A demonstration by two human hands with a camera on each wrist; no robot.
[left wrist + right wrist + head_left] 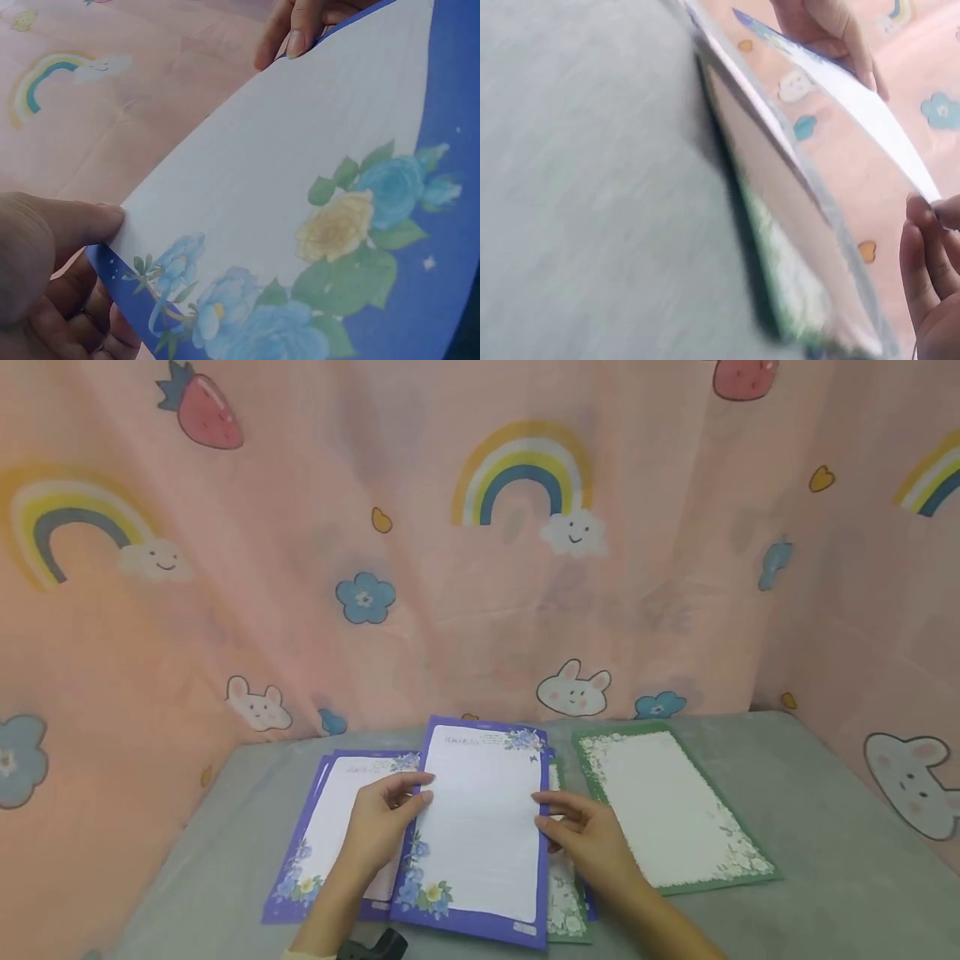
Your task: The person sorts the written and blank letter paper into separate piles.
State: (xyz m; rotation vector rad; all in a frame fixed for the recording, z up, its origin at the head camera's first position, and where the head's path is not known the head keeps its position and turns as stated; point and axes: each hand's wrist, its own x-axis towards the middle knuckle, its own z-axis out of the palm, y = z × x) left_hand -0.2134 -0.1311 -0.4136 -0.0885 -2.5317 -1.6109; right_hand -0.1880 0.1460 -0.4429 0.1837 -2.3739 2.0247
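Note:
A sheet of stationery paper (483, 827) with a purple-blue border and blue and yellow flowers is held up between both hands. My left hand (381, 818) pinches its left edge, thumb in front and fingers behind, as the left wrist view shows on the paper's blue border (450, 90). The right hand (588, 839) pinches the opposite edge. In the right wrist view the sheet (877, 124) bows slightly, raised above the surface. Small print or writing runs along its top, too small to read.
Purple-bordered sheets (330, 810) lie to the left on the grey cloth surface (795, 827). A green-bordered sheet (667, 810) lies at the right. Another green-bordered sheet (567, 893) lies partly under the held one. A pink patterned curtain (420, 652) hangs behind.

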